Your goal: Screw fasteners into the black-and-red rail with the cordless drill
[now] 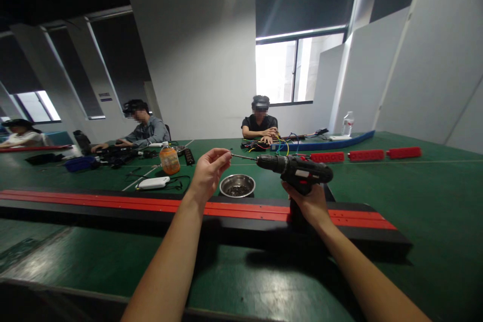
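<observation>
My right hand (pixel 307 201) grips the handle of a black cordless drill (pixel 298 167), whose long thin bit (pixel 245 157) points left. At the tip of that bit, the thumb and fingers of my left hand (pixel 212 168) are pinched together; what they hold there is too small to make out. Below the bit stands a shiny metal bowl (pixel 237 179) with many small dark pieces in it. A long black bar with a red top (pixel 241 210) lies across the table under both hands, and the drill's lower end hides part of it.
Behind the bowl stand an orange bottle (pixel 169 160) and a white power bank (pixel 153 183) with a cable. Red blocks (pixel 366 155) lie in a row at right, near a blue strip (pixel 324 145). Co-workers sit across the green table (pixel 422 196), one beside coloured wires (pixel 281 147).
</observation>
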Demonstrator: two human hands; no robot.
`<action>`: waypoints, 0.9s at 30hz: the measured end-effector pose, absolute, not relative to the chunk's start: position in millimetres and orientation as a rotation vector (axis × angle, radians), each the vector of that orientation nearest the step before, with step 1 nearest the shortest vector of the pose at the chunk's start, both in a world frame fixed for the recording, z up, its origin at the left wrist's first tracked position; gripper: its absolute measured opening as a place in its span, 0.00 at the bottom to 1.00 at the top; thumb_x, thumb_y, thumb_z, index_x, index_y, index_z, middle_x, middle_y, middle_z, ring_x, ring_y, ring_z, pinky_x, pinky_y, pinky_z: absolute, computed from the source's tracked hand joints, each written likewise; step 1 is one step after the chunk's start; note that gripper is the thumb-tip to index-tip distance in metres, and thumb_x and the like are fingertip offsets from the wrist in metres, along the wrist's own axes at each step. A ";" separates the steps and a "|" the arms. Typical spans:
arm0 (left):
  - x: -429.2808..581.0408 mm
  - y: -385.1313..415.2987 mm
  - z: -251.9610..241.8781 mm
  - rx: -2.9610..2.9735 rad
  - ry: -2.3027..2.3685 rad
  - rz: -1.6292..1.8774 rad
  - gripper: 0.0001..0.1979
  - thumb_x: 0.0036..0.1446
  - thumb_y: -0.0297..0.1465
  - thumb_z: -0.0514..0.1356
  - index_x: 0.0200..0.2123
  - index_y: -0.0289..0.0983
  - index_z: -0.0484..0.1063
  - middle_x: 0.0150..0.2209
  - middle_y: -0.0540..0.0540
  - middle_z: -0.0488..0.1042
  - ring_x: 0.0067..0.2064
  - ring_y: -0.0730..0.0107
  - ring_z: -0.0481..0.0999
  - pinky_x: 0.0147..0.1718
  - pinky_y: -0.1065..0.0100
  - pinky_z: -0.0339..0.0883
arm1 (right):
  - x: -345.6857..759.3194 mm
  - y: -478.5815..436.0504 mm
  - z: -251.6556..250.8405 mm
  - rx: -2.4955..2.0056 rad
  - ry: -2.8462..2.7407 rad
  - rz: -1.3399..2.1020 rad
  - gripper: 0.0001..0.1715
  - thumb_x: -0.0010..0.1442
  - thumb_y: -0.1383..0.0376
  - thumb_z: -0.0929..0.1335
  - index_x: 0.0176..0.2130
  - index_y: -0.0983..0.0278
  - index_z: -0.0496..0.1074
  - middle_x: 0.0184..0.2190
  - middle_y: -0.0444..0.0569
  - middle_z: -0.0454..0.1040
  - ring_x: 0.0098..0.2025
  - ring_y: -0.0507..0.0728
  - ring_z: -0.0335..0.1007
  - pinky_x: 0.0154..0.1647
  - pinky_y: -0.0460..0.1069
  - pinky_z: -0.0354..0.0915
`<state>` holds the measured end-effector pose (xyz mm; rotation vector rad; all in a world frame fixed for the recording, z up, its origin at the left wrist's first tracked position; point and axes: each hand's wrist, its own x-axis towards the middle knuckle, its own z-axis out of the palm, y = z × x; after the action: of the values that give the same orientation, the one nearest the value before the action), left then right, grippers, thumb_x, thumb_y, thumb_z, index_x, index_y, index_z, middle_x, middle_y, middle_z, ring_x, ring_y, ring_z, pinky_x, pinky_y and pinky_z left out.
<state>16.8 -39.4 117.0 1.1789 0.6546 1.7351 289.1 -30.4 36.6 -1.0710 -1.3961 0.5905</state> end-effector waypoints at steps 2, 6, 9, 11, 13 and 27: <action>18.1 -40.5 117.3 1.172 0.649 1.728 0.16 0.40 0.32 0.77 0.32 0.36 0.79 0.30 0.51 0.75 0.31 0.79 0.74 0.34 0.74 0.70 | 289.2 -30.8 36.8 -1.080 -1.401 0.583 0.20 0.48 0.49 0.76 0.27 0.64 0.78 0.21 0.48 0.77 0.26 0.62 0.74 0.31 0.53 0.66; 20.0 -42.7 118.0 1.128 0.641 1.705 0.16 0.39 0.32 0.77 0.31 0.35 0.78 0.29 0.51 0.75 0.30 0.78 0.74 0.34 0.74 0.71 | 289.8 -32.2 36.6 -1.090 -1.408 0.553 0.21 0.48 0.49 0.76 0.26 0.64 0.78 0.21 0.49 0.78 0.26 0.62 0.74 0.32 0.53 0.66; 20.0 -43.1 117.8 1.109 0.636 1.703 0.16 0.39 0.32 0.77 0.31 0.35 0.78 0.29 0.51 0.76 0.30 0.78 0.74 0.34 0.73 0.71 | 290.6 -32.4 36.1 -1.092 -1.414 0.563 0.20 0.48 0.50 0.76 0.27 0.65 0.78 0.22 0.49 0.78 0.27 0.63 0.75 0.31 0.53 0.66; 19.1 -42.9 116.9 1.113 0.628 1.704 0.15 0.40 0.31 0.77 0.31 0.35 0.78 0.30 0.51 0.76 0.30 0.78 0.74 0.34 0.73 0.71 | 291.1 -32.2 36.2 -1.091 -1.411 0.572 0.20 0.48 0.50 0.77 0.28 0.65 0.79 0.22 0.49 0.78 0.27 0.63 0.75 0.32 0.53 0.66; 18.1 -43.0 115.9 1.129 0.620 1.700 0.14 0.41 0.31 0.77 0.31 0.35 0.78 0.30 0.51 0.76 0.31 0.79 0.74 0.34 0.74 0.71 | 291.1 -31.9 36.8 -1.085 -1.405 0.572 0.20 0.47 0.50 0.77 0.29 0.66 0.79 0.23 0.50 0.79 0.28 0.63 0.76 0.32 0.53 0.67; 6.4 2.7 58.4 1.521 1.229 1.604 0.09 0.48 0.31 0.69 0.33 0.34 0.78 0.32 0.45 0.78 0.34 0.69 0.76 0.36 0.69 0.70 | 288.2 -37.3 41.5 -1.137 -1.402 0.518 0.26 0.49 0.46 0.76 0.35 0.66 0.81 0.27 0.53 0.81 0.35 0.67 0.79 0.37 0.55 0.70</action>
<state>6.4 2.7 58.4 1.5206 1.2291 1.6040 288.2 -37.3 41.5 -1.1371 -1.4018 0.5179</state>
